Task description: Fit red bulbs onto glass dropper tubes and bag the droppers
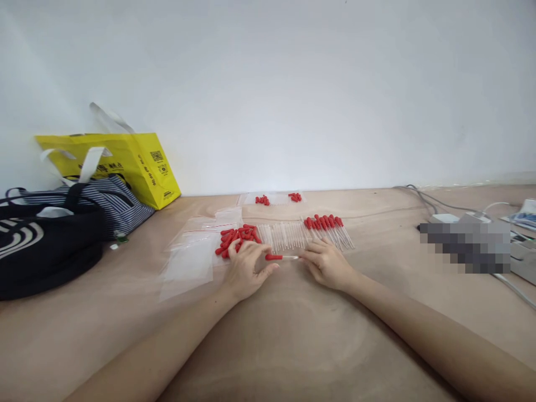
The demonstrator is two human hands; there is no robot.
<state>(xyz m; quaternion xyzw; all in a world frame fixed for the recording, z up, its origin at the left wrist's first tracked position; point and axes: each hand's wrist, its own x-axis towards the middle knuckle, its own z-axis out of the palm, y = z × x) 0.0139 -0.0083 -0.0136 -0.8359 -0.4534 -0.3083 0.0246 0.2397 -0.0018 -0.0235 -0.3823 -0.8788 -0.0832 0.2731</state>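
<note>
A dropper lies level between my two hands: a red rubber bulb [274, 257] sits on one end of a thin clear tube [290, 257]. My right hand [329, 263] pinches the tube's free end between thumb and fingers. At the bulb end, my left hand [248, 268] has its thumb and index finger apart, on either side of the bulb and close to it. Beyond the left hand is a pile of loose red bulbs [228, 240]. A row of bare clear tubes [285, 237] lies past the hands. Several bulb-topped droppers [324, 222] rest beyond my right hand.
Clear plastic bags [188, 265] lie flat on the wooden table [268, 346] at the left. Farther back are small groups of red bulbs [262, 200]. A yellow bag [161, 173] and a black bag [50, 251] stand left. Cables and a white adapter [444, 219] are right.
</note>
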